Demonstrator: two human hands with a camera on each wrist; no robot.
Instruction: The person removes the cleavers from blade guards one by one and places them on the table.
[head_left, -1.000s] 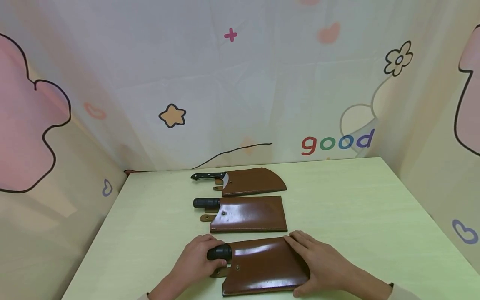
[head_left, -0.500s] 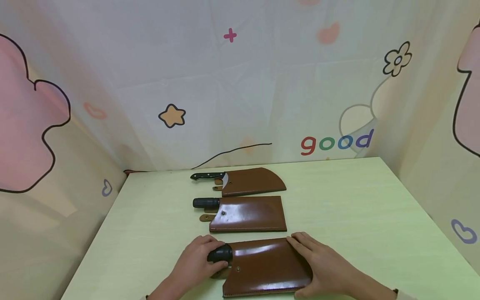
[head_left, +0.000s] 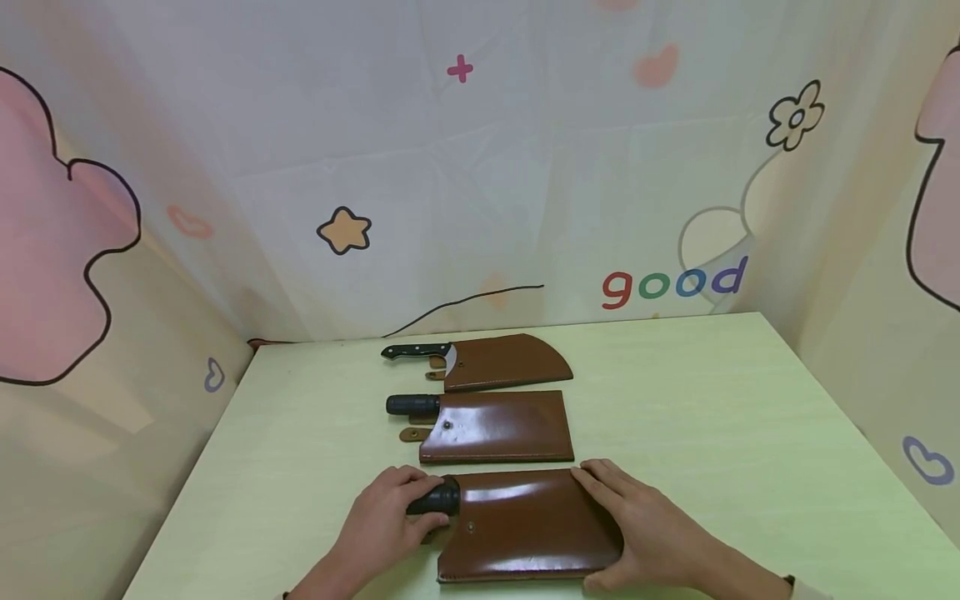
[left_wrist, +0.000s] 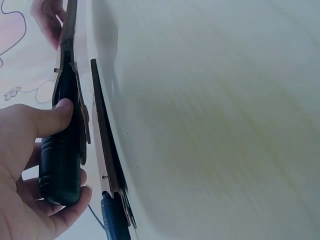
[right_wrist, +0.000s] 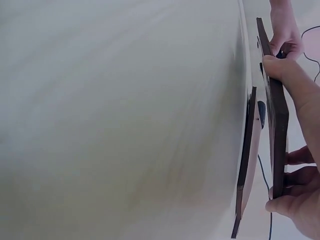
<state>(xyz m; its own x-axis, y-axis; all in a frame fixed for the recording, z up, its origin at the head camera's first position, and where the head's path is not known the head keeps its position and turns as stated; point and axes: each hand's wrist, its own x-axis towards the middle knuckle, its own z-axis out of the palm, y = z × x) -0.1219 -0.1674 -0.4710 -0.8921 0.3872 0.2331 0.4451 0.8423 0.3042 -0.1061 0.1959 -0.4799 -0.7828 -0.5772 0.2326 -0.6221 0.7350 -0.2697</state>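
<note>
My left hand [head_left: 382, 525] grips the black handle [head_left: 441, 497] of the nearest cleaver, its blade hidden inside a glossy brown leather sheath [head_left: 536, 525]. In the left wrist view the thumb lies along the handle [left_wrist: 60, 170] and the fingers curl beneath it. At the sheath's right end, my right hand [head_left: 648, 529] holds it between thumb and fingers. The right wrist view shows the thumb on one edge of the sheath [right_wrist: 278, 120] and fingers around the other. Seen there, the sheath stands off from the pale tabletop.
Behind it lies a second sheathed cleaver [head_left: 510, 425] with a black handle [head_left: 412, 405]. Farther back is a third knife, its riveted handle [head_left: 416, 351] sticking out of a round-ended sheath [head_left: 510, 362]. A printed curtain [head_left: 480, 183] encloses the pale green table [head_left: 720, 417].
Both hands have shifted the nearest sheathed cleaver slightly away from the body and a little left. The strap below the handle is now more covered. The two other knives stay put.
</note>
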